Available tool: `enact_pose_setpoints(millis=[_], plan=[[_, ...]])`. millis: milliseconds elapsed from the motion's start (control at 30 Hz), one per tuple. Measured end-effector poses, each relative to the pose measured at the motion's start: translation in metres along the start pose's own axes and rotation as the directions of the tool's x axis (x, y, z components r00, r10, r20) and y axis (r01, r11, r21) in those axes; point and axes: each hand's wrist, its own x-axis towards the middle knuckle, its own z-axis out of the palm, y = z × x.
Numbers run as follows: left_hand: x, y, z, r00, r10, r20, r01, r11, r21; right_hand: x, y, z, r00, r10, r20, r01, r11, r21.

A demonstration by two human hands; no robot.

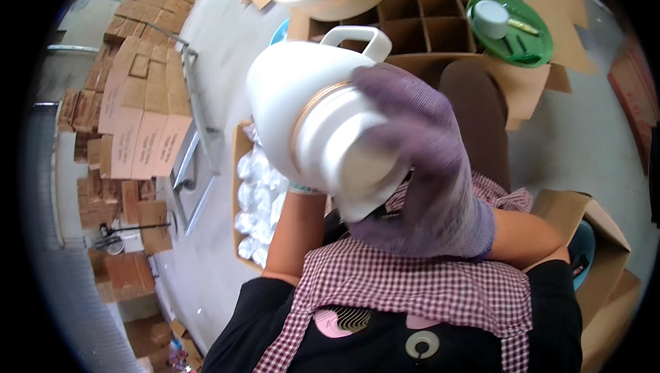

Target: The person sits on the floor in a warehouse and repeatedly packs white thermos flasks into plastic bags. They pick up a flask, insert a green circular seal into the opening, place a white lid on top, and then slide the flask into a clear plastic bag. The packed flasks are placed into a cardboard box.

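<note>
In front of my chest a large white jug [275, 91] lies tilted, with a loop handle at its far side and a gold band round its neck. My right hand [433, 146], in a purple-grey knit glove, curls its fingers round the jug's narrower near end. Motion smears those fingers somewhat. My left forearm rises behind the jug, a bracelet at its wrist [307, 189]. The jug hides my left hand, so its fingers do not show.
Beyond the jug stands a divided carton [405, 8] with several white-lidded items. On it rest a cream basin [330, 5] of white stuff and a green tray [529, 29]. A carton of plastic-wrapped items [247, 194] sits at left, near a metal trolley [189, 139] and stacked boxes [144, 112].
</note>
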Motion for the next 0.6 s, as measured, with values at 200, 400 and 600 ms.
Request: enact_pose_setpoints(millis=[200, 400, 600], plan=[[-0.009, 0.026, -0.019, 0.879, 0.363, 0.309, -0.394, 0.19, 0.899, -0.029, 0.103, -0.032, 0.681, 0.725, 0.103, -0.725, 0.687, -0.049], [-0.013, 0.028, 0.006, 0.719, 0.515, 0.467, -0.62, 0.172, 0.766, -0.091, 0.091, -0.005, 0.272, 0.713, 0.646, -0.878, -0.091, 0.469], [0.0, 0.033, 0.005, 0.703, 0.522, 0.484, -0.481, -0.153, 0.863, -0.064, 0.086, -0.04, 0.355, 0.774, 0.524, -0.853, 0.038, 0.52]])
